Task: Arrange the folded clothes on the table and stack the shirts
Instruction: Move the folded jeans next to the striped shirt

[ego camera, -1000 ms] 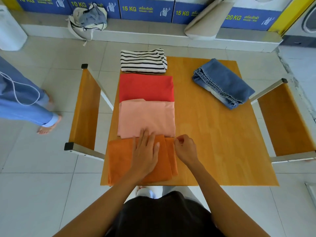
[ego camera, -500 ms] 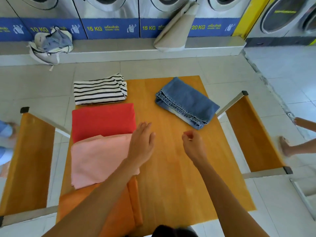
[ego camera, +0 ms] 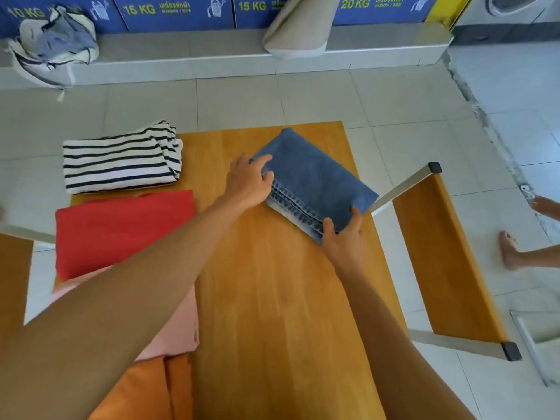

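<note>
1. Head view: the folded jeans (ego camera: 315, 180) lie askew near the counter's (ego camera: 272, 298) far right corner, and both hands are on them.
2. The left hand (ego camera: 247, 184) closes on the jeans' left end, thumb over the top fold and fingers curled at the stacked hems. The right hand (ego camera: 344, 237) clamps the near right corner of the jeans, thumb on top.
3. Along the counter's left edge lie the shirts: a striped shirt (ego camera: 121, 157) at the far left corner, then a red shirt (ego camera: 121, 231), a pink shirt (ego camera: 178, 328) partly hidden under the left forearm, and an orange shirt (ego camera: 145, 389) at the near edge.
4. Half a second ago both hands hovered above the bare middle of the counter, touching nothing; a second ago they were at the orange shirt. The jeans were untouched in both earlier frames.
5. Wooden benches (ego camera: 445, 256) flank the counter on a pale tiled floor (ego camera: 363, 95). Blue panels marked in kilograms (ego camera: 169, 9) line the far wall, with a bag (ego camera: 54, 43) on the ledge below. Someone's bare foot (ego camera: 509, 250) shows at the right.
</note>
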{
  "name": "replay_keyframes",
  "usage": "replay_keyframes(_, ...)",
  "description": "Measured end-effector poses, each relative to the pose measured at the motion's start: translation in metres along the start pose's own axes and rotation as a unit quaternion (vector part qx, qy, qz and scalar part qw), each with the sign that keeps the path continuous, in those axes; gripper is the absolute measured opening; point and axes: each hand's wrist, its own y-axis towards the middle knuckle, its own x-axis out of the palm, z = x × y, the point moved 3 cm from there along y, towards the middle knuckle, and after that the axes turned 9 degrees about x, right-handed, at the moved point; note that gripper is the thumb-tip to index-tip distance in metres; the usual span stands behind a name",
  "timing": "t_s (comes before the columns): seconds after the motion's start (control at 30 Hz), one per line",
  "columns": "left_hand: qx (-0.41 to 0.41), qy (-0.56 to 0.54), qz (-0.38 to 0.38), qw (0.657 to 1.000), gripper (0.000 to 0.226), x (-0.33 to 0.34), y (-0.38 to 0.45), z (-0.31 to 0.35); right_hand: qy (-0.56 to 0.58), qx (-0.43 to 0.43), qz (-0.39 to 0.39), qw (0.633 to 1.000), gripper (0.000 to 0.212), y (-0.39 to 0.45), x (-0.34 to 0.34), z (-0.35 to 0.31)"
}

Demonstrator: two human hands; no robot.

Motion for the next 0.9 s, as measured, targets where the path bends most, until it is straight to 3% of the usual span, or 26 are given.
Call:
replay_keyframes(0.1,-0.034,0.04,-0.066,0.996,0.051,0.016,0.001,-0.009,-0.011,-0.025,0.0,1.0,0.072,0.006,0.007,0.0)
replay_keyframes(0.23,-0.028,0.162,0.011,0.986,0.054,0.021,-0.02,-0.019,-0.039,-0.06,-0.02,0.997,0.073,0.031,0.013,-0.01)
replay_keyframes(0.43,-0.152,0.147,0.05,0.976,0.057,0.002,-0.031,-0.047,-0.126,-0.146,-0.101,0.976,0.071,0.08,0.053,-0.077)
replay_keyframes(0.6,-0.202,0.143,0.063,0.967,0.058,-0.023,-0.028,-0.082,-0.15,-0.199,-0.163,0.955,0.071,0.096,0.103,-0.124)
replay_keyframes(0.9,-0.233,0.139,0.072,0.96,0.058,-0.025,-0.023,-0.094,-0.168,-0.206,-0.163,0.95,0.067,0.105,0.127,-0.143)
